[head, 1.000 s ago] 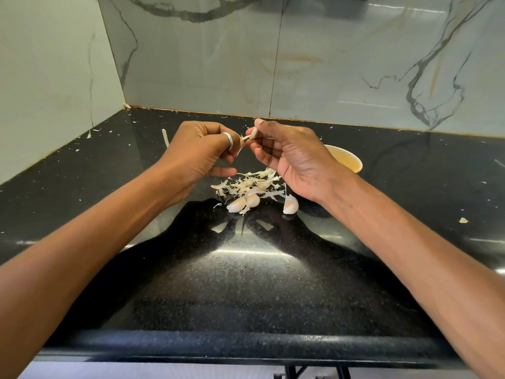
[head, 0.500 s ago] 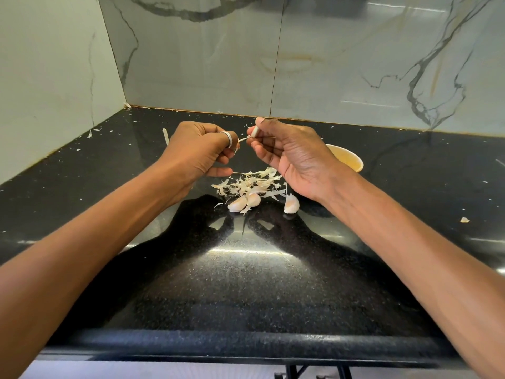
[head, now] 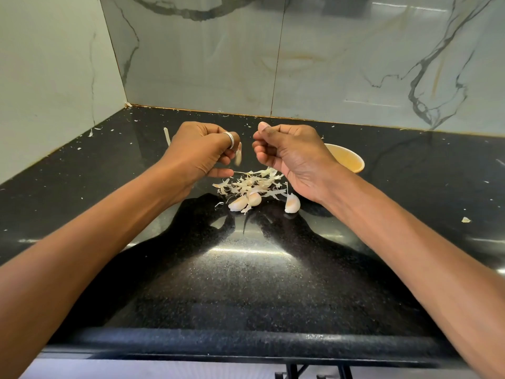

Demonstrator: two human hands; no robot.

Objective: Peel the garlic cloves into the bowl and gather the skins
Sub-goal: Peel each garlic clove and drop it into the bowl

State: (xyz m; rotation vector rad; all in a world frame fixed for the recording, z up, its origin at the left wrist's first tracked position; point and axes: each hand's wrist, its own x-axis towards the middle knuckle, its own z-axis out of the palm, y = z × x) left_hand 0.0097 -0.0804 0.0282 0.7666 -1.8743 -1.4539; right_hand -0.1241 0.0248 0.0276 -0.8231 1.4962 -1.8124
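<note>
1. The marble wall is the biggest thing. It stands behind and on the left.
2. The black counter is shiny and fills the lower half of the view. Both arms reach out over it.
3. The left hand is up in the air above the counter. Its fingers are curled, and they pinch a pale bit at the tips.
4. The right hand is just beside the left hand, with a small gap between them. Its fingers are curled in and its thumb sticks up. I cannot tell if it holds anything inside.
5. The yellow bowl sits on the counter behind the right hand, partly hidden by it.
6. The pile of skins lies on the counter below and between the two hands.
7. Three garlic cloves with skin on lie at the near edge of the pile. Two of them touch each other. The third clove lies a little to the right, near the right wrist.
8. The pale bit is blurry, so I cannot tell if it is skin or clove.
9. A silver ring is on a left finger.
10. A small skin scrap lies far off to the right.
</note>
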